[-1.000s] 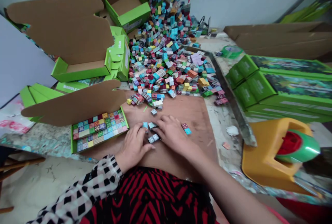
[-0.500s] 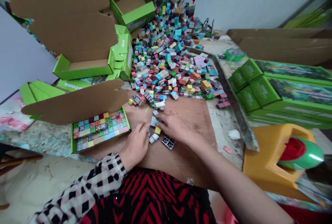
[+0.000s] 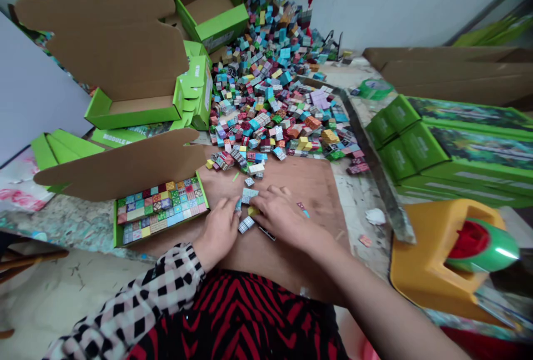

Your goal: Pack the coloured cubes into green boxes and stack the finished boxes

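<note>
My left hand (image 3: 219, 230) rests on the brown board, its fingertips closed against a small blue block (image 3: 238, 205). Opposite it, my right hand (image 3: 280, 216) is curled with its fingertips at a yellow block (image 3: 252, 211). Between the hands lie a light-blue patterned block (image 3: 250, 195) and a white-and-blue checked block (image 3: 245, 224). A black block (image 3: 267, 233) is mostly hidden under my right hand. Just beyond the fingers sits a small pale block (image 3: 249, 181).
A large heap of coloured blocks (image 3: 266, 88) fills the back. To the left, an open green box (image 3: 162, 224) holds rows of blocks. Green boxes (image 3: 425, 149) are stacked at right, behind a yellow container (image 3: 420, 260). A metal bar (image 3: 375, 165) borders the board (image 3: 320, 182).
My right hand has shifted slightly toward me, now covering most of the black block and part of the yellow one. Small dark-red and blue pieces have come into view beside it.
</note>
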Demonstrator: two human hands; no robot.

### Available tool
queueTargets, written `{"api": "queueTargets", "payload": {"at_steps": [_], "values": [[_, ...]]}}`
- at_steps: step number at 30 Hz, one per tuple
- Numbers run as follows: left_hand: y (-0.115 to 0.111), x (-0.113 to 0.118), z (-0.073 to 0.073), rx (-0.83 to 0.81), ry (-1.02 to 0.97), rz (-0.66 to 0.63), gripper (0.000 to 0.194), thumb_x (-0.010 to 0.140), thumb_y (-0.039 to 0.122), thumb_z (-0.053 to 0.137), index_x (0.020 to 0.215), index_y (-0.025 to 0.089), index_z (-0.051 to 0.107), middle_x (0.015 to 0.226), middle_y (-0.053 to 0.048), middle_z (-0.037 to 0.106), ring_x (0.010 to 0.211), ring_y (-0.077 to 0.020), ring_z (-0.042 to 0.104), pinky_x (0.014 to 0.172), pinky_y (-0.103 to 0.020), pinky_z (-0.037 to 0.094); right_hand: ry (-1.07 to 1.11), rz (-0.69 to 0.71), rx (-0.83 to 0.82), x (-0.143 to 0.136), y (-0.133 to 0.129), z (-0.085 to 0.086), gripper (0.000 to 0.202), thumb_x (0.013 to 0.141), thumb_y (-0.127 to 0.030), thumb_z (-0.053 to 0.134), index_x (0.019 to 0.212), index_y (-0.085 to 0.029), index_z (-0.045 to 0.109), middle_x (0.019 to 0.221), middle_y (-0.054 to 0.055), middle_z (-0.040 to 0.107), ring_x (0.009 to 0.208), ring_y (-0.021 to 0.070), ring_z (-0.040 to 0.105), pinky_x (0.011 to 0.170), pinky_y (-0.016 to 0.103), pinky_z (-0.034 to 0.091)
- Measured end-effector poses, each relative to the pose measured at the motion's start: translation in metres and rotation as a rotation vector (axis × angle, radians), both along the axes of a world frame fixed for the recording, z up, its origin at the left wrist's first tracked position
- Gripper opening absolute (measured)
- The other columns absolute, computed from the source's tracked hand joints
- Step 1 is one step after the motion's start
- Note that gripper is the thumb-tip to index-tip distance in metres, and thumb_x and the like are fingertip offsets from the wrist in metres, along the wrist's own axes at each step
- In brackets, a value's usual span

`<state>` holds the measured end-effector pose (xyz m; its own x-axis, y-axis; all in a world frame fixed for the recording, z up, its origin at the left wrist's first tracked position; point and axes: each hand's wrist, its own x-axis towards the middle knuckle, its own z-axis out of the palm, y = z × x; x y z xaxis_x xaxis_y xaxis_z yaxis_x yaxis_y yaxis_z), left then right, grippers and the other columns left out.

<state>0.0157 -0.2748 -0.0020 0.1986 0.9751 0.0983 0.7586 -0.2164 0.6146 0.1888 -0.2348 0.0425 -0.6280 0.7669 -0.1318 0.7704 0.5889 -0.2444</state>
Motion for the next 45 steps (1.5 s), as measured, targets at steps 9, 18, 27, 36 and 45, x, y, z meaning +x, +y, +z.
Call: {"api": "queueTargets", "payload": {"at_steps": [9, 18, 27, 36, 45], "values": [[0.002, 0.0, -0.004, 0.023, -0.011, 0.069, 0.034, 0.083, 0.016, 0.052, 0.116, 0.014, 0.055, 0.098, -0.008, 0.06, 0.092, -0.0207, 0.059, 0.086, -0.037, 0.05, 0.025, -0.051, 0.002, -0.003, -0.005, -0.004, 0.016, 0.092, -0.026, 0.049, 0.09, -0.017, 0.062, 0.092, 0.007, 0.066, 0.087, 0.0206, 0.053, 0.075, 0.032, 0.026], [-0.008, -0.004, 0.005, -0.018, 0.079, 0.065, 0.038, 0.077, 0.008, 0.049, 0.115, 0.011, 0.057, 0.096, -0.008, 0.059, 0.091, -0.0223, 0.058, 0.085, -0.038, 0.049, -0.045, -0.101, -0.025, -0.004, -0.002, 0.0, 0.012, 0.087, -0.02, 0.052, 0.083, -0.018, 0.062, 0.083, 0.006, 0.067, 0.085, 0.0211, 0.055, 0.072, 0.031, 0.025], [-0.008, -0.008, 0.01, 0.0, 0.093, -0.071, 0.037, 0.082, 0.004, 0.048, 0.116, 0.017, 0.058, 0.102, -0.005, 0.065, 0.094, -0.0216, 0.057, 0.085, -0.036, 0.048, -0.009, -0.116, -0.066, -0.004, -0.002, -0.001, 0.012, 0.087, -0.022, 0.053, 0.083, -0.019, 0.064, 0.078, 0.005, 0.067, 0.083, 0.0211, 0.056, 0.071, 0.031, 0.027], [0.001, -0.002, 0.008, 0.002, 0.172, -0.14, 0.028, 0.085, 0.007, 0.049, 0.108, 0.014, 0.063, 0.097, -0.007, 0.064, 0.09, -0.0222, 0.058, 0.083, -0.037, 0.05, -0.004, -0.037, -0.112, 0.004, -0.006, 0.007, 0.015, 0.086, -0.021, 0.055, 0.091, -0.023, 0.069, 0.095, 0.006, 0.064, 0.094, 0.0227, 0.049, 0.075, 0.033, 0.025], [0.01, 0.003, 0.009, 0.03, 0.155, -0.146, 0.023, 0.088, 0.014, 0.048, 0.106, 0.016, 0.062, 0.096, -0.007, 0.058, 0.089, -0.021, 0.058, 0.083, -0.036, 0.05, -0.013, 0.025, -0.143, 0.005, -0.004, 0.01, 0.014, 0.083, -0.02, 0.057, 0.089, -0.021, 0.069, 0.093, 0.006, 0.063, 0.095, 0.0234, 0.048, 0.079, 0.035, 0.026]]}}
